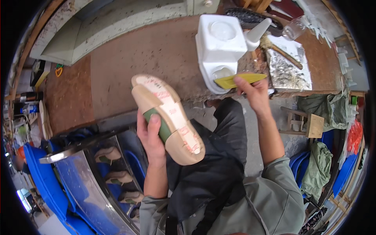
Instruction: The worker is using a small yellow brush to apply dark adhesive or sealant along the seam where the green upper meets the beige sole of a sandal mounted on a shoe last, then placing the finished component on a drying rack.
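Note:
My left hand (150, 135) grips a beige and green shoe (172, 111) by its side. Its underside is turned up and shows a pale insole with red markings, with no outsole on it. In my right hand (252, 92) is a flat yellow scraper (241, 79), pinched between thumb and fingers. The scraper's far end lies over the round opening at the near end of a white plastic dispenser (214, 58); whether it touches what is inside I cannot tell.
Behind the dispenser's spout lie a brush (288, 56) and a stained white sheet (291, 76) on the brown bench (129, 51). A metal-framed rack (88, 172) with several similar shoes (119, 177) stands at the lower left. A wooden stool (313, 125) is on the right.

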The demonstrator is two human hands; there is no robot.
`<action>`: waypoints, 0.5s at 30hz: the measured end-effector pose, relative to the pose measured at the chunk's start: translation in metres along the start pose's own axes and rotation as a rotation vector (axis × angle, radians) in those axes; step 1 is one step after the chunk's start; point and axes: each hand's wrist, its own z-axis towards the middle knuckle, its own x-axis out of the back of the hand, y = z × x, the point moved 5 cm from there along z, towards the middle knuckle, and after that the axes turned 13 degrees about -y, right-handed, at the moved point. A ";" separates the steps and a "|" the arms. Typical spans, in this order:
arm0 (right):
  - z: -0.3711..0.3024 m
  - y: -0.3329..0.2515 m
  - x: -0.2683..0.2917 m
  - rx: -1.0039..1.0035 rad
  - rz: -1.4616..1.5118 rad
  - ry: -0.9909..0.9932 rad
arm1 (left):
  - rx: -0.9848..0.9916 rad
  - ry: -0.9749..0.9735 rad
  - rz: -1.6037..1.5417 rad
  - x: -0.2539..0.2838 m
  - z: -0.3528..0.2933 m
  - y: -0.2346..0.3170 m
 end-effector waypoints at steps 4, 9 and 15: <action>-0.019 -0.036 -0.006 0.077 0.278 -0.031 | -0.008 -0.065 -0.057 -0.016 0.002 0.012; -0.072 -0.094 -0.052 0.395 0.264 -0.227 | -0.084 -0.138 -0.170 -0.033 -0.012 0.038; -0.108 -0.124 -0.073 0.494 0.073 -0.243 | -0.170 -0.174 -0.236 -0.045 -0.043 0.062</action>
